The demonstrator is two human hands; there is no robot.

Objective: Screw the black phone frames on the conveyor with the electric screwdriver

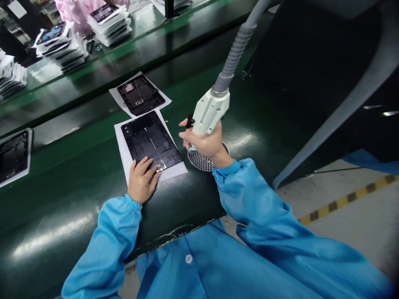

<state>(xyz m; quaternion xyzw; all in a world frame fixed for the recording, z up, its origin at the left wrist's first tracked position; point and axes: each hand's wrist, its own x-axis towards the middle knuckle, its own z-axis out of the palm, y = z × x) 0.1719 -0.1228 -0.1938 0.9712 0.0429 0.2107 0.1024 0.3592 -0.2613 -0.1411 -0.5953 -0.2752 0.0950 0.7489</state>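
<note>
My left hand point(142, 179) lies flat on the lower edge of a black tablet back housing point(149, 139), pressing it without gripping. That housing rests on a white sheet point(124, 153), with small circuit parts showing near its lower corner. My right hand point(202, 143) grips a white handheld nozzle point(209, 111) fed by a grey corrugated hose point(236, 52), just right of the housing. Below that hand sits a round perforated metal disc point(199, 160), partly hidden by my fingers. Another black housing point(141, 94) lies on its own white sheet farther along.
A dark green conveyor belt point(56, 199) runs under my hands. Beyond a dark rail, stacks of devices point(109, 25) stand on a far bench, beside a person's pink sleeve point(77, 10). A large dark curved housing point(311, 62) rises at right, above a floor with yellow-black tape point(346, 199).
</note>
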